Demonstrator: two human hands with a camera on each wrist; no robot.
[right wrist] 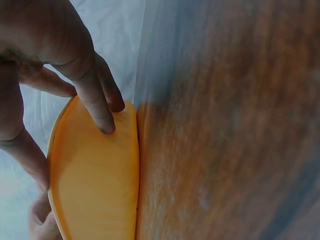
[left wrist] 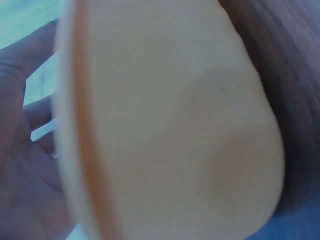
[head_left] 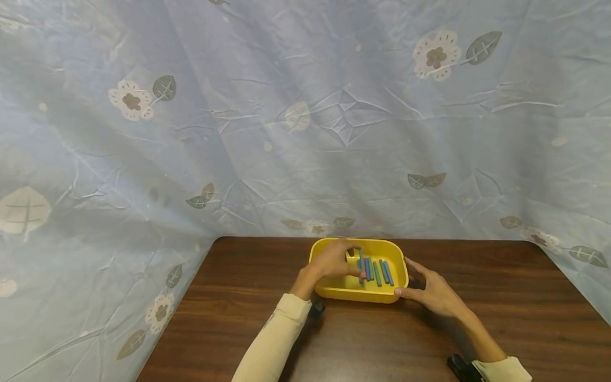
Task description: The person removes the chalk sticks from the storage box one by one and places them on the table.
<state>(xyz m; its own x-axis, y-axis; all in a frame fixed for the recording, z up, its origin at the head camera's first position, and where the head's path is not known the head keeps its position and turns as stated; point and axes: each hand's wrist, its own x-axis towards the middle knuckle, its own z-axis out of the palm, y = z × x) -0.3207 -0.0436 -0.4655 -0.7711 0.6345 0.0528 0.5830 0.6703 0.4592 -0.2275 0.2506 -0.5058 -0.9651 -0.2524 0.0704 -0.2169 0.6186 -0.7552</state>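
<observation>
A yellow plastic tray (head_left: 334, 293) sits near the table's far edge, with several thin blue, purple and green sticks (head_left: 377, 274) side by side in it. My left hand (head_left: 334, 259) reaches over the tray's left side and holds a bluish stick (head_left: 361, 259) between its thumb and fingers. My right hand (head_left: 435, 291) grips the tray's right end, thumb at the near corner and fingers along the outer wall. In the right wrist view, its fingers (right wrist: 95, 102) touch the tray's side (right wrist: 95, 170). The tray's wall (left wrist: 170, 120) hides most of the left wrist view.
The tray stands on a dark brown wooden table (head_left: 372, 339). A pale floral cloth (head_left: 305, 116) hangs directly behind the table and along its left side. Dark wrist devices (head_left: 460, 367) show at the cream sleeves (head_left: 274, 339).
</observation>
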